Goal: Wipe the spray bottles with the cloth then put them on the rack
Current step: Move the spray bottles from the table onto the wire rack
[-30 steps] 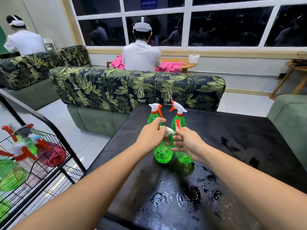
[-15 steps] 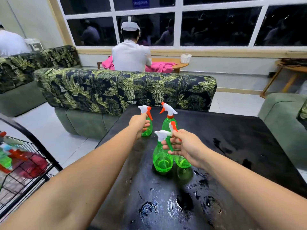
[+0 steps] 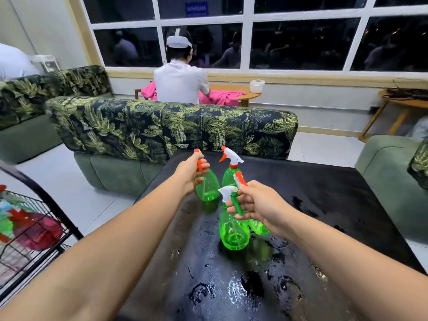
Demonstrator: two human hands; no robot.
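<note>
One wet black table (image 3: 347, 205) is seen, a loaded wire rack (image 3: 59, 212) well to its left. Of the green spray bottles at its middle, the left bottle (image 3: 208, 185) is gripped at the neck by the left hand (image 3: 188, 173), the front bottle (image 3: 232, 232) is pinched at its trigger by the right hand (image 3: 261, 205), and the rear bottle (image 3: 229, 176) is left untouched.
</note>
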